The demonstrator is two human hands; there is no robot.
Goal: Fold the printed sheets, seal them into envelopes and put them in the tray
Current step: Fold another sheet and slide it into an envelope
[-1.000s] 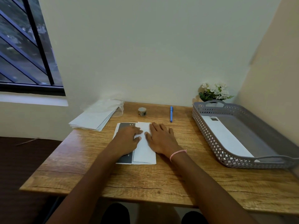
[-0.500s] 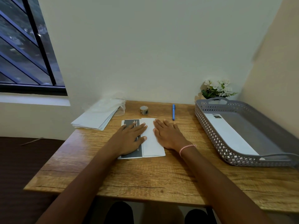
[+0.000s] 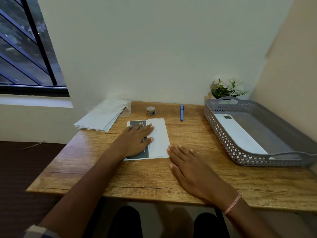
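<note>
A printed sheet (image 3: 158, 137) lies on the wooden desk, its white right part folded over a dark printed left part. My left hand (image 3: 136, 140) presses flat on the dark part, fingers straight, fingertips at the fold edge. To the right and nearer, my right hand (image 3: 190, 166) rests flat on the desk, its fingertips just at the sheet's lower right corner. A stack of white envelopes (image 3: 101, 120) sits at the back left. The grey perforated tray (image 3: 221, 133) on the right holds one sealed envelope (image 3: 240, 134).
A small roll of stickers (image 3: 151, 111) and a blue pen (image 3: 181, 112) lie behind the sheet. A pot of white flowers (image 3: 227, 88) stands in the back corner behind the tray. Walls close the desk at the back and right.
My right hand has slid off the folded sheet, toward me and to the right, onto the bare desk. My left hand stays pressing on the sheet.
</note>
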